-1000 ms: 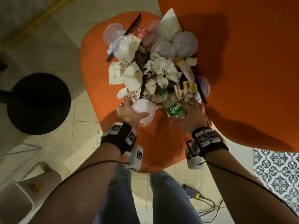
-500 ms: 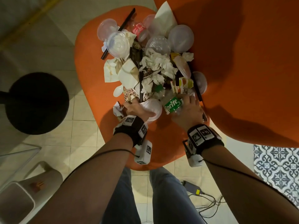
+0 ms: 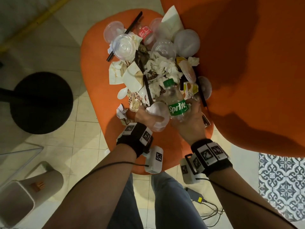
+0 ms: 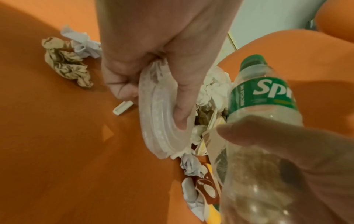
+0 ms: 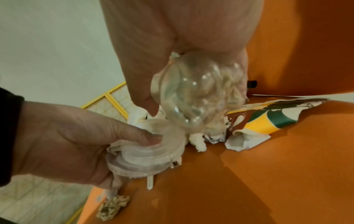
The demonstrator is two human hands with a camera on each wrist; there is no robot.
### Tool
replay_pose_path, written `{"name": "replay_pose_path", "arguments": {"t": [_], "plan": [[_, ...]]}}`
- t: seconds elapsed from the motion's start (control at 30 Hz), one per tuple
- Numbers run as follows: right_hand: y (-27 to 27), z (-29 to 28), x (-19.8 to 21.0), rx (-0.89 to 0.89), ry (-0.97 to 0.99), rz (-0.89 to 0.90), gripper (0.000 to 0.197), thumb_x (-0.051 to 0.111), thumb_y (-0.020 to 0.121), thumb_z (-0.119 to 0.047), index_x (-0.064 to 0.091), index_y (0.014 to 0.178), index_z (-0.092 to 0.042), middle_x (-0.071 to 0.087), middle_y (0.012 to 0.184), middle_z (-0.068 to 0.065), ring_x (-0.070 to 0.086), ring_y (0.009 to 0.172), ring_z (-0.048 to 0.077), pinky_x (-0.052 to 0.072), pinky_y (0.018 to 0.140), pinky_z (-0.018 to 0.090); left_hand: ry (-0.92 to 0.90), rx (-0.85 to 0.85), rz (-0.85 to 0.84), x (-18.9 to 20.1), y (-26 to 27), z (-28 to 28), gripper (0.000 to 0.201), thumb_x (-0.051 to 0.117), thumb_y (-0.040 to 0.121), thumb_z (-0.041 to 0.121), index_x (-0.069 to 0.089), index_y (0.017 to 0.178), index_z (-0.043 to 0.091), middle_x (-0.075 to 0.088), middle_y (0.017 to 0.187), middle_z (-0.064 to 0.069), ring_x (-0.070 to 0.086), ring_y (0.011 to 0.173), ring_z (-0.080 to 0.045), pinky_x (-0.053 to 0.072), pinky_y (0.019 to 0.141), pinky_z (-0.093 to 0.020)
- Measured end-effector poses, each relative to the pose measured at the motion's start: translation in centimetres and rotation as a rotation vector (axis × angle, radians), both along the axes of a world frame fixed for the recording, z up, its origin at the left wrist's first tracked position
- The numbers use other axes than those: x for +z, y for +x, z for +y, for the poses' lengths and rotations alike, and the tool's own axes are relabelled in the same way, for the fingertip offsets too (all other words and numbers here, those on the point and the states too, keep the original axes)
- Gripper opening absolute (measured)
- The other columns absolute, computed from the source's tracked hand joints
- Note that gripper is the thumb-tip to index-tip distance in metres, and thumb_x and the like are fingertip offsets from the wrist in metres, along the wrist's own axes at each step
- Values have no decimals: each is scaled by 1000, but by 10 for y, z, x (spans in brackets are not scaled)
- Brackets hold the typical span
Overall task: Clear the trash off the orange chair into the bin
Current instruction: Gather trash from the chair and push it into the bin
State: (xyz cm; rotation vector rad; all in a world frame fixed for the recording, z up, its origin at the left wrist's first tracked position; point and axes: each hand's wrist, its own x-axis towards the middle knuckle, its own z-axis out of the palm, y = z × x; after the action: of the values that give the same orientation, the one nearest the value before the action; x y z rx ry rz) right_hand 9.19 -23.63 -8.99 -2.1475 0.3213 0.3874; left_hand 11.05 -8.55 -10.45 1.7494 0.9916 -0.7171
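A heap of trash [image 3: 155, 66] covers the orange chair seat [image 3: 97, 66]: clear lids, crumpled napkins, black straws, wrappers. My left hand [image 3: 146, 117] grips a translucent plastic lid [image 3: 159, 116] [image 4: 164, 121] [image 5: 149, 153] at the heap's near edge, thumb on top. My right hand [image 3: 192, 116] [image 5: 172, 68] holds a clear Sprite bottle [image 3: 176, 103] [image 4: 262, 106] with a green cap, lifted off the seat, cap pointing away. A white bin [image 3: 24, 192] stands on the floor at lower left.
Crumpled paper balls [image 4: 65, 63] lie on the seat left of my left hand. A printed wrapper [image 5: 268, 119] lies under the bottle. A black round stool base [image 3: 41, 103] sits on the floor left. The chair back [image 3: 247, 63] rises at right. Cables [image 3: 208, 205] trail by my legs.
My right hand has raised the Sprite bottle out of the heap and tilted it more upright. My left hand has kept its hold on the lid and shifted slightly right.
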Motion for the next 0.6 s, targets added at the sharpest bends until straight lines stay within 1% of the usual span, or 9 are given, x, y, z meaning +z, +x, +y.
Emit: {"name": "replay_pose_path", "arguments": {"t": [0.07,0.17,0.23,0.3,0.37,0.43,0.47,0.53,0.6], "plan": [[-2,3,4,-10,40,-4,77,78,64,-14,34,128,-20,40,118,-5,48,111,19,49,83,33,-56,14,-38,5,-7,1,72,81,69,9,46,132,5,54,133,-12,54,118,-31,48,90,-35],[0,8,10,-19,91,-30,78,78,60,-24,33,124,-28,45,122,-4,51,111,20,52,87,42,-95,-20,-72,6,-23,7,69,81,68,9,50,130,4,58,128,-15,57,117,-30,47,91,-31],[4,11,13,-19,95,-55,78,80,60,-25,34,123,-28,45,121,-4,51,110,20,52,86,41,-114,-42,-66,4,-29,9,68,82,68,12,51,129,8,60,125,-13,59,113,-30,50,88,-31],[8,12,16,-8,83,-82,78,82,61,-23,36,124,-26,47,123,-2,51,110,20,51,84,36,-86,-43,-61,3,-35,12,71,83,64,21,52,127,15,62,119,-7,61,107,-28,53,87,-37],[11,14,19,0,87,-99,77,82,62,-20,36,125,-25,48,125,-1,51,109,18,50,82,34,-127,-26,-101,2,-41,15,78,85,55,30,54,126,20,64,117,-6,62,105,-27,54,89,-45],[12,15,19,-1,98,-105,78,81,62,-19,36,125,-24,47,125,0,51,108,18,51,81,33,-214,3,-126,-23,-49,19,89,86,47,39,53,127,24,64,118,-9,63,106,-32,53,89,-53],[12,20,18,21,96,-105,78,81,62,-18,36,126,-23,46,125,-1,51,107,17,51,81,33,-233,11,-131,-31,-54,23,90,86,47,41,52,128,25,65,117,-10,63,105,-33,53,88,-55],[12,19,18,14,102,-102,80,82,62,-18,36,127,-23,46,124,-2,51,105,16,51,80,31,-250,-9,-164,-33,-53,22,83,83,51,39,54,127,25,67,113,-7,65,103,-30,54,88,-52],[10,20,16,30,124,-99,80,83,61,-19,35,126,-24,50,125,2,55,106,18,52,78,29,-247,18,-211,-11,-48,23,73,80,54,30,58,123,22,70,108,-4,67,99,-25,55,89,-48]]}}
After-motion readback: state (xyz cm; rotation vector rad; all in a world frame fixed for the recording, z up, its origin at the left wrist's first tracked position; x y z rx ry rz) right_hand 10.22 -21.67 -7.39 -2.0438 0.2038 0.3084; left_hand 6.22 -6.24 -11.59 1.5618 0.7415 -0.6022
